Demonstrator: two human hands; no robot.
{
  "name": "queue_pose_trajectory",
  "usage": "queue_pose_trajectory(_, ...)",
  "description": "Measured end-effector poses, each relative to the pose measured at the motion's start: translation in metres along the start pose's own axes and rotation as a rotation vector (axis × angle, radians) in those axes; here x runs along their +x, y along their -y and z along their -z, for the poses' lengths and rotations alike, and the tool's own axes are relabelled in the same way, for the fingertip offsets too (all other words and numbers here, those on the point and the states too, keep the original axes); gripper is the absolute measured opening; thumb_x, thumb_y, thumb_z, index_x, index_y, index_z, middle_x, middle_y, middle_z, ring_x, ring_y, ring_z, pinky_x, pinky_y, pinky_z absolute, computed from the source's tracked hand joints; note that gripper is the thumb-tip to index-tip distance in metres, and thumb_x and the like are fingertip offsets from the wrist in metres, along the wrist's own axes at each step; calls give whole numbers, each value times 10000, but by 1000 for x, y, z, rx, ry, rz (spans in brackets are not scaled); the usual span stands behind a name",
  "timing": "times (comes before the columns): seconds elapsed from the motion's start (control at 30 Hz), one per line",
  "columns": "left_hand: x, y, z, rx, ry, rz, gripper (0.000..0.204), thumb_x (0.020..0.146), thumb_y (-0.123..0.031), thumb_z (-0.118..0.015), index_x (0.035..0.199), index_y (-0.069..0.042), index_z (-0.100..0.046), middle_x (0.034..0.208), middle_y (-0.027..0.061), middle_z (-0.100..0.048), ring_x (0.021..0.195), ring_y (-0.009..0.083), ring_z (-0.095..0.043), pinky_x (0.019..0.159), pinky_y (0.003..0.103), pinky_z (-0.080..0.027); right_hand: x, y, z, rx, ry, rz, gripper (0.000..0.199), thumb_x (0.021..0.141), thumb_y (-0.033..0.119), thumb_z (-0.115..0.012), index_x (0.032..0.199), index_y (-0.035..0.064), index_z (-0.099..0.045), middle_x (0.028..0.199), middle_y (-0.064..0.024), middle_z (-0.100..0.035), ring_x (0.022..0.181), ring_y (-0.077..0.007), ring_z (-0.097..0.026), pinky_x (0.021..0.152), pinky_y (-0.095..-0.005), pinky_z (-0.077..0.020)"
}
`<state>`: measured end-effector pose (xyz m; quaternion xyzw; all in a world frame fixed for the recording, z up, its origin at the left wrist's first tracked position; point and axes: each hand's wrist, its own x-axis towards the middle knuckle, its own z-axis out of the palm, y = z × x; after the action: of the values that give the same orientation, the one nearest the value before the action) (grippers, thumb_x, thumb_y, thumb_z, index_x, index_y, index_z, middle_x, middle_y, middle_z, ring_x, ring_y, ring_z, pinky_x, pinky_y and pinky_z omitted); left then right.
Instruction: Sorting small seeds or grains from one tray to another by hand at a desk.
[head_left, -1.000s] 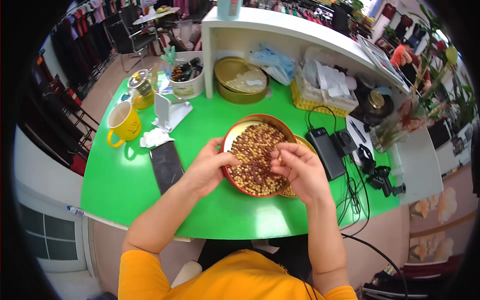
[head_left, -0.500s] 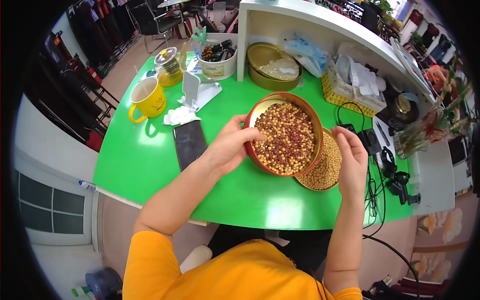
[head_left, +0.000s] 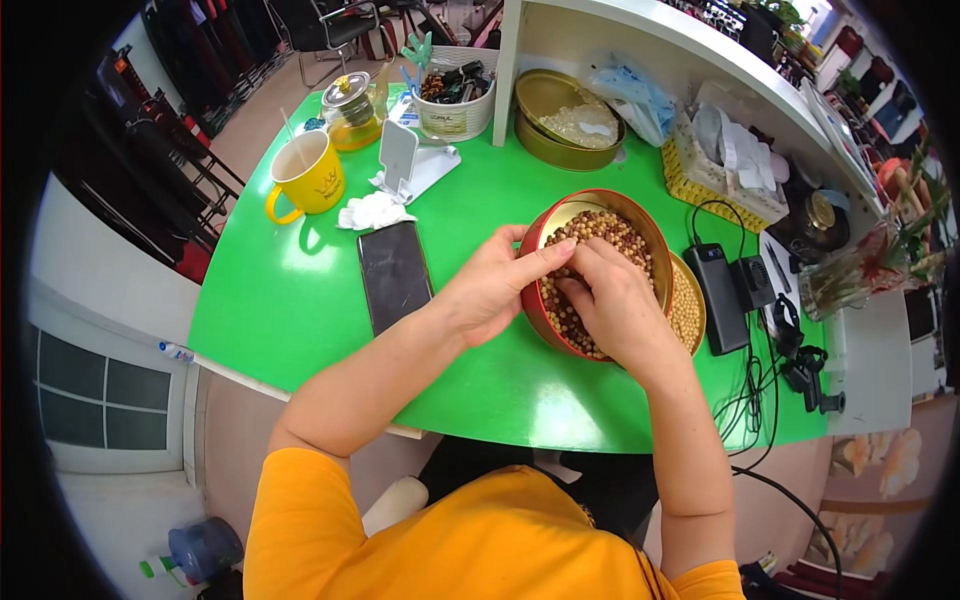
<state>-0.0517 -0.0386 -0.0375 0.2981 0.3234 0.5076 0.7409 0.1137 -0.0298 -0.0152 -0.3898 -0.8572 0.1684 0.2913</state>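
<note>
A round red tin (head_left: 538,322) with a gold inside, tilted toward me, holds a mix of reddish-brown and pale yellow beans (head_left: 618,230). My left hand (head_left: 490,290) grips its left rim, the thumb over the edge and the fingers outside. Inside the tin, my right hand (head_left: 625,310) reaches down with bent thumb and fingers among the beans. Its fingertips are partly hidden, so what they hold cannot be seen. Partly behind the tin at the right sits a shallow gold dish (head_left: 703,325) of pale yellow beans (head_left: 686,305).
On the green table (head_left: 500,400), a phone (head_left: 393,275), crumpled tissue (head_left: 374,211), phone stand (head_left: 420,165), yellow mug (head_left: 308,178) and glass teapot (head_left: 352,110) lie left. A black power bank (head_left: 718,300) with cables sits right. Behind are a gold tin (head_left: 565,150) and yellow basket (head_left: 705,195).
My right hand has moved left from beside the tin down into the beans. My left hand still grips the rim. The whole view has shifted slightly.
</note>
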Motion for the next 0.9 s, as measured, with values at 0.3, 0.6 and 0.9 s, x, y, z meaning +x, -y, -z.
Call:
queue_pose_trajectory(0.3, -2, -5, -5, 9, -1, 13, 642, 837, -211, -730, 1270, 48, -333, 1184, 171, -540, 1085, 221, -568, 936, 376, -483, -5, -6, 2, 31, 13, -30, 148, 821, 13, -613, 966, -8, -598, 881, -140, -601, 824, -307, -607, 724, -391, -478)
queue_pose_trajectory(0.6, -4, -4, -8, 12, -27, 13, 627, 838, -204, -727, 1258, 49, -337, 1163, 170, -552, 1053, 212, -588, 917, 377, -497, -9, -23, 20, 1219, -66, -593, 132, 878, 37, -613, 1000, -15, -617, 890, -76, -648, 787, -137, -623, 682, -258, -519)
queue_pose_trajectory(0.9, -1, -3, -5, 7, -18, 16, 631, 842, -213, -724, 1258, 53, -330, 1172, 172, -542, 1063, 219, -581, 923, 378, -493, -1, -11, 21, 645, 178, -571, 109, 870, 28, -612, 968, -20, -609, 838, -53, -656, 710, -90, -585, 648, -241, -483)
